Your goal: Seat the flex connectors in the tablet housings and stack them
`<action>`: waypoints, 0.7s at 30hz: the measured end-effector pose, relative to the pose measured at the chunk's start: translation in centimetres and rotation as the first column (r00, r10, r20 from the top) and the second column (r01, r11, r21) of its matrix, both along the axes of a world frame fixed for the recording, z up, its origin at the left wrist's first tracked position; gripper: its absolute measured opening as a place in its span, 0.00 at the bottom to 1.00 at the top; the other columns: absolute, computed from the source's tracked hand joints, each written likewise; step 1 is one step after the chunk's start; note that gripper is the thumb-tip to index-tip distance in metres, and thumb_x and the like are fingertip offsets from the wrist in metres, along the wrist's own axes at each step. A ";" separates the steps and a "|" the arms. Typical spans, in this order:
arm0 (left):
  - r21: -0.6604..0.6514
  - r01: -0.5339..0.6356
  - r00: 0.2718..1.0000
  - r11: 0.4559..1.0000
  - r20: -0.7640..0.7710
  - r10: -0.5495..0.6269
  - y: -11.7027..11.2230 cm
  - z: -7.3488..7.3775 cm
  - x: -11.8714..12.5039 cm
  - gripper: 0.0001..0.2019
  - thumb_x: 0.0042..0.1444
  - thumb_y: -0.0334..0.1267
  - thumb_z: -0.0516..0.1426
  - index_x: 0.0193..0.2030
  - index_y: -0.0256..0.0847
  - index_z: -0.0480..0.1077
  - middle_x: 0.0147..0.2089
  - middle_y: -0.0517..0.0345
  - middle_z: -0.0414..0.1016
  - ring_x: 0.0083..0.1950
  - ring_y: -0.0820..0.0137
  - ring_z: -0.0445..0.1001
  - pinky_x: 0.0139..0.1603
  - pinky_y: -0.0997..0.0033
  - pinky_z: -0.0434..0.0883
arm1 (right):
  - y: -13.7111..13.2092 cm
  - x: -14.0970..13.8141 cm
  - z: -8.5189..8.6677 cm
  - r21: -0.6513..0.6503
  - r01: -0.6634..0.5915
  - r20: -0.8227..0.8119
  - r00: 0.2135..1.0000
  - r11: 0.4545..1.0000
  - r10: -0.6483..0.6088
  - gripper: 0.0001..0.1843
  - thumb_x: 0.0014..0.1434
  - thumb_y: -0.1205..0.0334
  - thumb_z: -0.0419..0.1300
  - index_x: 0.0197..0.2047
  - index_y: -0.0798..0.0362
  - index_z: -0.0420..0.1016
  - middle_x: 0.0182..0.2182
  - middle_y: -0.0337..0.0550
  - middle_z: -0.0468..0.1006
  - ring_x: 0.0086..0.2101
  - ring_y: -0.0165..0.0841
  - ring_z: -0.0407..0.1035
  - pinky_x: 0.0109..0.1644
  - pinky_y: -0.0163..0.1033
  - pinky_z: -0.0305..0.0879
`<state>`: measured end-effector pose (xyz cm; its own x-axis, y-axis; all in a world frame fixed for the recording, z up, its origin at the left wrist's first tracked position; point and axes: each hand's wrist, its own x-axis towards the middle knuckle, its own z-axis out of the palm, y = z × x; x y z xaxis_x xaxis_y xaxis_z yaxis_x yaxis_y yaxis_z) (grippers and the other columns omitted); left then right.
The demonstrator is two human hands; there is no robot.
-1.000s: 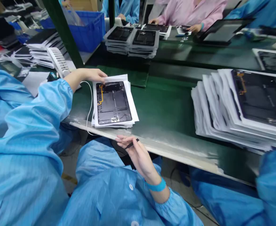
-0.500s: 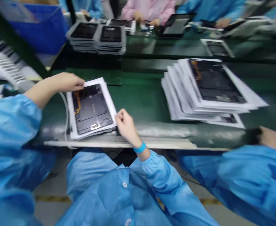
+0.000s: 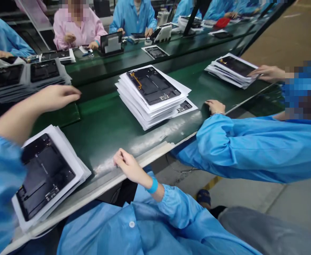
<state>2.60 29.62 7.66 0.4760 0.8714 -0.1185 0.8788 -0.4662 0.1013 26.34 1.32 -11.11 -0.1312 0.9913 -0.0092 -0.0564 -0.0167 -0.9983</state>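
Observation:
My left hand is lifted over the green bench, fingers stretched out and nothing in them. Below it, at the lower left, lies a small stack of white sheets topped by a black tablet panel; my left sleeve hides part of it. My right hand, with a blue wristband, rests near the bench's front edge, its fingers curled with nothing visible in them. It is apart from the stack. Further right stands a taller stack of white sheets with a black tablet panel and orange flex cable on top.
A co-worker's hand rests on the bench edge to the right. Another person's hand touches a further stack. Stacked panels stand at the far left. Co-workers sit across the green bench.
Both hands have let go of the left stack; the left is raised beyond it and the right sits apart from it. The view has swung right, bringing another person and stack into sight.

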 end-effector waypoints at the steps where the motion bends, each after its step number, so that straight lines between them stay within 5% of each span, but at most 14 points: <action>1: -0.010 0.020 0.998 1.000 0.063 -0.020 1.1 -0.2 3.8 0.30 0.74 0.62 0.53 0.72 0.49 0.77 0.67 0.57 0.84 0.65 0.58 0.81 0.74 0.58 0.74 | -0.4 1.1 -0.3 -0.008 0.034 -0.008 0.999 0.999 -0.034 0.20 0.74 0.42 0.59 0.35 0.45 0.63 0.30 0.34 0.68 0.33 0.34 0.63 0.43 0.42 0.60; 3: -0.033 0.054 0.981 0.998 0.187 -0.047 2.9 -0.7 11.0 0.30 0.79 0.60 0.58 0.74 0.39 0.73 0.68 0.45 0.80 0.63 0.56 0.82 0.69 0.49 0.80 | -1.3 3.0 -0.9 -0.025 0.092 -0.021 0.995 0.995 -0.093 0.24 0.74 0.37 0.59 0.35 0.45 0.63 0.31 0.35 0.69 0.34 0.34 0.63 0.44 0.42 0.61; 5: -0.008 0.037 0.966 0.999 0.256 -0.034 4.2 -1.2 16.9 0.26 0.78 0.55 0.63 0.71 0.39 0.74 0.70 0.44 0.77 0.67 0.53 0.80 0.70 0.45 0.80 | -2.3 4.7 -1.1 -0.046 0.151 -0.034 0.988 0.987 -0.153 0.27 0.73 0.32 0.60 0.34 0.45 0.63 0.31 0.35 0.69 0.34 0.35 0.62 0.43 0.42 0.61; 8: -0.014 -0.014 0.965 1.000 0.262 0.017 5.4 -1.5 22.2 0.22 0.78 0.52 0.65 0.68 0.38 0.77 0.68 0.46 0.79 0.66 0.54 0.80 0.71 0.45 0.80 | -3.8 6.8 -0.8 -0.064 0.234 -0.056 0.970 0.970 -0.237 0.31 0.72 0.27 0.61 0.33 0.45 0.62 0.31 0.36 0.70 0.34 0.35 0.62 0.45 0.43 0.63; 13: -0.055 -0.079 0.974 0.995 0.211 0.089 6.6 -1.2 24.2 0.24 0.77 0.50 0.66 0.69 0.36 0.75 0.66 0.47 0.79 0.66 0.54 0.80 0.69 0.46 0.81 | -4.9 8.8 -0.2 -0.077 0.298 -0.114 0.945 0.951 -0.306 0.33 0.70 0.25 0.64 0.32 0.45 0.63 0.30 0.38 0.72 0.33 0.35 0.65 0.45 0.44 0.68; 21: -0.109 -0.135 0.979 0.985 0.136 0.149 7.4 -1.3 24.1 0.24 0.76 0.52 0.66 0.67 0.36 0.77 0.66 0.48 0.79 0.65 0.51 0.80 0.68 0.46 0.82 | -2.9 9.6 1.2 -0.005 0.309 -0.140 0.942 0.951 -0.307 0.32 0.70 0.27 0.64 0.32 0.44 0.63 0.29 0.36 0.75 0.30 0.34 0.66 0.41 0.43 0.69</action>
<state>26.66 37.00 6.38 0.3661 0.9189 -0.1468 0.9085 -0.3188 0.2701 35.90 -1.58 -9.93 0.1815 0.9834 0.0040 -0.1925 0.0395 -0.9805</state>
